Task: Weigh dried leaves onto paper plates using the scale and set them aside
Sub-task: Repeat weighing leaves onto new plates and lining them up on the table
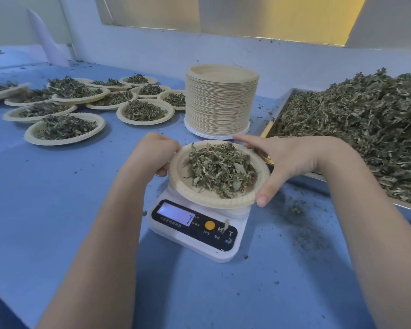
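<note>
Head view: I see my left hand (156, 154) curled around the left rim of the paper plate (217, 198), fingers wrapped over its far edge, wrist bent inward. My right hand (279, 160) grips the plate's right rim, the thumb pressed on the near edge and the fingers spread along the far side. Both forearms reach in from the bottom of the frame and converge on the plate. The plate holds a mound of dried leaves (220, 170) and sits tilted over the platform of the white scale (195, 230); I cannot tell whether it touches. Behind the scale stands a tall stack of plates (221, 100). Left of the scale and farther back, filled plates (64, 128) lie on the blue bench (57, 198). Right of the scale, a metal tray (318, 184) carries a heap of loose leaves (356, 129).
</note>
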